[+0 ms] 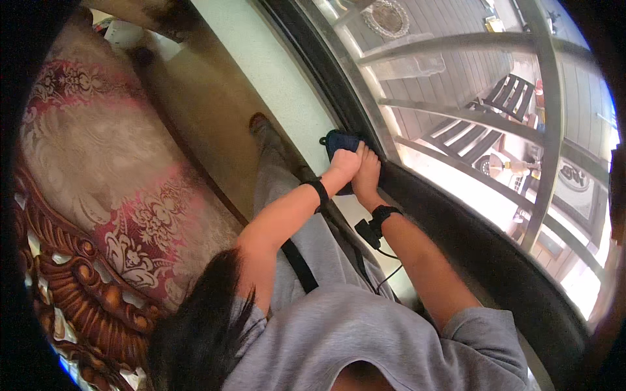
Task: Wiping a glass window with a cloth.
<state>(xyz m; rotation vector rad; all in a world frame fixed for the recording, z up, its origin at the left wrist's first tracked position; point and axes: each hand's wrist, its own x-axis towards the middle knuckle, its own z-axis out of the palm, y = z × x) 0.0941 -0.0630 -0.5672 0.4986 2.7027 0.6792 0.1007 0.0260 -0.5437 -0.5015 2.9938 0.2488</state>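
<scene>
A small dark blue case or pouch [342, 141] with a black edge and a loop lies against the pale wall below the window. My left hand [345, 163] is at its near side, fingers curled, touching my right hand. My right hand [367, 171] rests beside it with its fingers pointing away, over the dark part of the pouch. The contact between fingers and pouch is partly hidden, so what each hand grips cannot be told. Both wrists wear black bands, and a small black device [368, 233] with a cable hangs at the right wrist.
A dark window frame [430, 210] with pale bars [513, 134] runs along the right, with a slatted chair [459, 139] visible beyond. At left stands a carved wooden seat [93, 283] with a patterned pink and beige cushion [117, 161]. A foot shows near the wall.
</scene>
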